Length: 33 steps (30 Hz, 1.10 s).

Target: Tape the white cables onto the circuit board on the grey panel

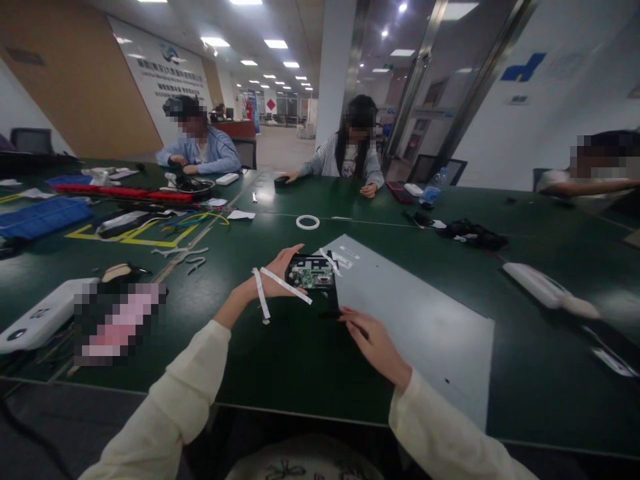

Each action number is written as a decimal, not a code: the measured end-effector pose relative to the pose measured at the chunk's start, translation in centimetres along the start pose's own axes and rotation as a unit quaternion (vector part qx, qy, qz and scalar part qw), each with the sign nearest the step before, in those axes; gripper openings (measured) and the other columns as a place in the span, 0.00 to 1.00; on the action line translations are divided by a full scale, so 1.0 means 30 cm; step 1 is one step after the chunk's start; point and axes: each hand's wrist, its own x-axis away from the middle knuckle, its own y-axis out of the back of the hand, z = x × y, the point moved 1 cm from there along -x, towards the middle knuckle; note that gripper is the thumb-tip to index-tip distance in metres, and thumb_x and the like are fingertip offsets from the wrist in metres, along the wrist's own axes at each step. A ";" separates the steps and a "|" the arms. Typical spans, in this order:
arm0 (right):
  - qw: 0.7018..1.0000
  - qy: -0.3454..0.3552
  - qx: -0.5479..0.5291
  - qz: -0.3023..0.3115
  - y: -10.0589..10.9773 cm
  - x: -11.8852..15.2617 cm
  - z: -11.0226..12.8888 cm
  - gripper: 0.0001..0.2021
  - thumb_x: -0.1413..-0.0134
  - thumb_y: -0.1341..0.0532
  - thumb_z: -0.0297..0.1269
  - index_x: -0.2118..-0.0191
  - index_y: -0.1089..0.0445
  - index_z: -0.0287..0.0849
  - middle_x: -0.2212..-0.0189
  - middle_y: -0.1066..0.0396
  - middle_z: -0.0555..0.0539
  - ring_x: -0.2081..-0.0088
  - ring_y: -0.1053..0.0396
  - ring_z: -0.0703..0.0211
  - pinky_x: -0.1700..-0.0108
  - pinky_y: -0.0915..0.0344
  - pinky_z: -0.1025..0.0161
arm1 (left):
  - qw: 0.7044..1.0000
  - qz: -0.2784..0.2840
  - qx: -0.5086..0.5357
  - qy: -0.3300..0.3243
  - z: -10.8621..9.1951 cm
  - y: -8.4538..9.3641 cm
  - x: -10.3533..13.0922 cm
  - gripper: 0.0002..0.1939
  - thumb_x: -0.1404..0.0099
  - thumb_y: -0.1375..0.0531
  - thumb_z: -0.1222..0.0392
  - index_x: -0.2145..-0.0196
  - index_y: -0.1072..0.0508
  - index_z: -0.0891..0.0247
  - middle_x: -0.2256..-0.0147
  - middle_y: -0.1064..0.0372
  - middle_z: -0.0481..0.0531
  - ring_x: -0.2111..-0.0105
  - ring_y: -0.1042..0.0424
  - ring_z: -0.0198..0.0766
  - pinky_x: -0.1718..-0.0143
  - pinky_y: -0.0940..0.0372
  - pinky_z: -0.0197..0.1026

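Note:
A black plastic frame [332, 301] with a green circuit board [311, 277] in it is held up over the table. My left hand [278, 275] is closed around the frame's left side, thumb and fingers at its edge. Two white tape strips [286, 285] hang across that hand, one of them reaching toward the board. Another white strip [330, 261] lies over the frame's upper right part. With thumb and fingers pinched, my right hand [371, 339] grips the frame's lower right corner. Under and to the right of the frame is a grey flat panel [415, 313].
A roll of white tape [307, 222] lies ahead on the green table [280, 360]. To the left are a white device [43, 315], a blue tray [43, 217] and wires. On the right are a black cable bundle [473, 235] and a water bottle [434, 187]. Several people sit around the table.

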 end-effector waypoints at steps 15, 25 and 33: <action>0.957 0.208 -0.042 0.195 -0.039 0.070 0.129 0.14 0.49 0.46 0.32 0.59 0.28 0.39 0.50 0.32 0.40 0.44 0.39 0.57 0.42 0.44 0.57 | 1.000 0.022 0.010 -0.011 -0.052 -0.125 -0.046 0.57 0.58 0.33 0.41 0.38 0.56 0.63 0.42 0.49 0.63 0.42 0.47 0.54 0.40 0.47 0.53; 0.946 0.252 -0.055 0.198 -0.069 0.067 0.092 0.14 0.50 0.46 0.38 0.62 0.28 0.40 0.52 0.30 0.40 0.45 0.39 0.58 0.43 0.44 0.60 | 0.998 0.053 0.006 0.015 -0.018 -0.302 -0.036 0.57 0.57 0.35 0.39 0.38 0.58 0.66 0.40 0.55 0.65 0.40 0.51 0.53 0.39 0.49 0.51; 0.946 0.258 -0.052 0.190 -0.087 0.063 0.075 0.14 0.50 0.47 0.40 0.63 0.29 0.40 0.53 0.30 0.41 0.46 0.38 0.58 0.44 0.43 0.59 | 0.997 0.066 -0.011 0.040 -0.017 -0.308 -0.025 0.62 0.61 0.34 0.36 0.37 0.58 0.65 0.40 0.54 0.67 0.40 0.50 0.58 0.41 0.49 0.57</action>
